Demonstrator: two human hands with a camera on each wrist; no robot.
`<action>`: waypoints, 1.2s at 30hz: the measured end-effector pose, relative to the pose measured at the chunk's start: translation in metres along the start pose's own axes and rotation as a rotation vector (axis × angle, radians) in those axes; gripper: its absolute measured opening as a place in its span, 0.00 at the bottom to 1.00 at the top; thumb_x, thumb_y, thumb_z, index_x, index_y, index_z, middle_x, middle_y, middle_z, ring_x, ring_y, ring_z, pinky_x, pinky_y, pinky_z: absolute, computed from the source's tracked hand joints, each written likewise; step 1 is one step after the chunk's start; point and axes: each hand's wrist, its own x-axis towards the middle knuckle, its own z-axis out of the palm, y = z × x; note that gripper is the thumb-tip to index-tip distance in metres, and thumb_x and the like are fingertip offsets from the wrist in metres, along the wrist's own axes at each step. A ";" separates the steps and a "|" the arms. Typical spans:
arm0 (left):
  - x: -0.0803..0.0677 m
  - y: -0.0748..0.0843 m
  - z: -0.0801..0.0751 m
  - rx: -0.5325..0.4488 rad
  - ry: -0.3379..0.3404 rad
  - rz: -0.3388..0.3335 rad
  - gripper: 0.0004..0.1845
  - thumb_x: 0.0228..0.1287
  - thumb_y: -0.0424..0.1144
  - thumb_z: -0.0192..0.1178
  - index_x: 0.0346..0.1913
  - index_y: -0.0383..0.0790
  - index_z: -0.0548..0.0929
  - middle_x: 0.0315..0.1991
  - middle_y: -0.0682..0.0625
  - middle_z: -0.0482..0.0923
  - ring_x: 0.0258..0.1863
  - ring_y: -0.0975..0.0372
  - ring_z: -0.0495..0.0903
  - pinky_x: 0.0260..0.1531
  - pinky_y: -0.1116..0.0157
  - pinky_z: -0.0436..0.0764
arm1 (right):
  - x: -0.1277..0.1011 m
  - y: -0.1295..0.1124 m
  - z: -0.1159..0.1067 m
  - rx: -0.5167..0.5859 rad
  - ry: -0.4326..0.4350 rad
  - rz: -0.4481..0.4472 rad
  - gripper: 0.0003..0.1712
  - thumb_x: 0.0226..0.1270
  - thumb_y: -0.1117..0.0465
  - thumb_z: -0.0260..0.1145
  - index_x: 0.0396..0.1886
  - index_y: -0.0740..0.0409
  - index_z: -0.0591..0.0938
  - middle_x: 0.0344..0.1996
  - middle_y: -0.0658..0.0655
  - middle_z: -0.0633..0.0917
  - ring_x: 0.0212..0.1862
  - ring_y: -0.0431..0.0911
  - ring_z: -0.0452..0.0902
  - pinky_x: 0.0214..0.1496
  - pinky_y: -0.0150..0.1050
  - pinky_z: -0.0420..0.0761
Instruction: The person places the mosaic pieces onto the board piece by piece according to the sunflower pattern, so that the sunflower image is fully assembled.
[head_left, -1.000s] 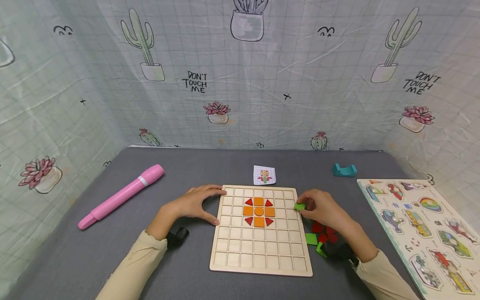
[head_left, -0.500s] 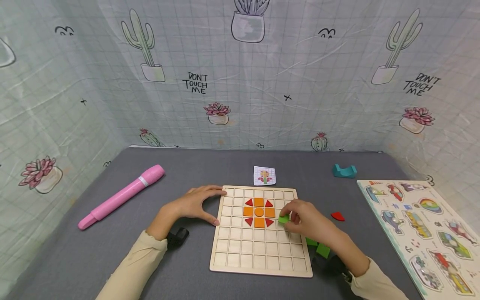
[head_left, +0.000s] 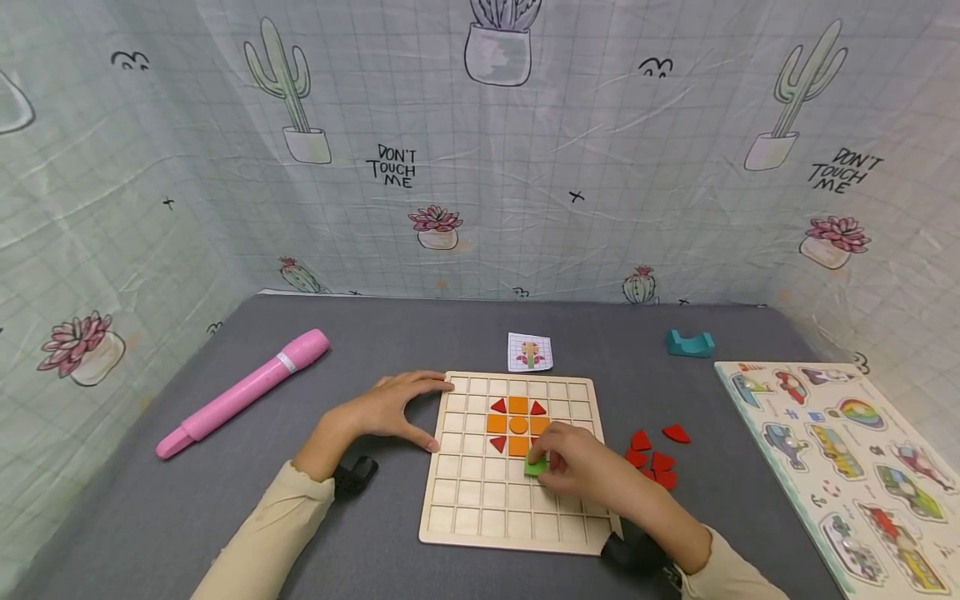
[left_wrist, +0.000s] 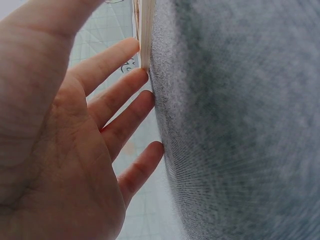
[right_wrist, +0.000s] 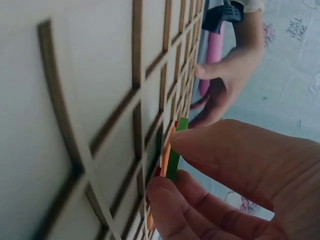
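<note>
My right hand (head_left: 581, 467) pinches a green square tile (head_left: 535, 465) between thumb and fingers, close over the wooden grid board (head_left: 480, 521). In the right wrist view the green tile (right_wrist: 176, 150) shows edge-on beside the grid. Just above it on the board sit orange square tiles (head_left: 517, 405) around an orange round tile (head_left: 518, 425), with red triangles (head_left: 498, 406) at the corners; the lower right corner is covered by my right hand. My left hand (head_left: 382, 407) has its fingers spread, the thumb and fingertips touching the board's left edge. The left wrist view shows these fingers (left_wrist: 125, 120) straight.
Several red pieces (head_left: 662, 461) lie right of the board. Behind it is a small pattern card (head_left: 529, 352). A pink tube-like object (head_left: 247, 392) lies at left, a teal holder (head_left: 690, 343) at back right, and a picture puzzle board (head_left: 840, 450) at far right.
My right hand has carried the green tile leftward and toward me, from the board's right edge to just below the orange tiles. The red pieces have come into sight. My left hand stays put.
</note>
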 end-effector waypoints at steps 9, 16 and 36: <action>0.000 0.001 0.000 -0.005 0.001 0.007 0.46 0.46 0.57 0.75 0.70 0.46 0.70 0.72 0.44 0.62 0.71 0.48 0.59 0.64 0.39 0.54 | 0.001 -0.004 0.007 0.006 -0.020 -0.014 0.07 0.55 0.72 0.69 0.32 0.58 0.85 0.30 0.49 0.77 0.26 0.33 0.66 0.28 0.28 0.71; 0.000 0.001 -0.001 0.003 -0.002 0.006 0.47 0.46 0.57 0.75 0.70 0.46 0.70 0.72 0.45 0.62 0.71 0.48 0.59 0.64 0.39 0.54 | 0.000 -0.003 0.006 -0.016 -0.014 -0.031 0.06 0.58 0.69 0.70 0.34 0.56 0.87 0.31 0.49 0.79 0.26 0.33 0.66 0.28 0.28 0.72; 0.002 -0.002 0.002 0.018 -0.001 0.007 0.47 0.46 0.58 0.75 0.70 0.48 0.70 0.72 0.45 0.62 0.71 0.49 0.59 0.64 0.40 0.54 | 0.005 -0.008 0.010 -0.049 -0.017 -0.003 0.05 0.58 0.69 0.69 0.32 0.57 0.87 0.32 0.47 0.81 0.32 0.37 0.73 0.34 0.30 0.75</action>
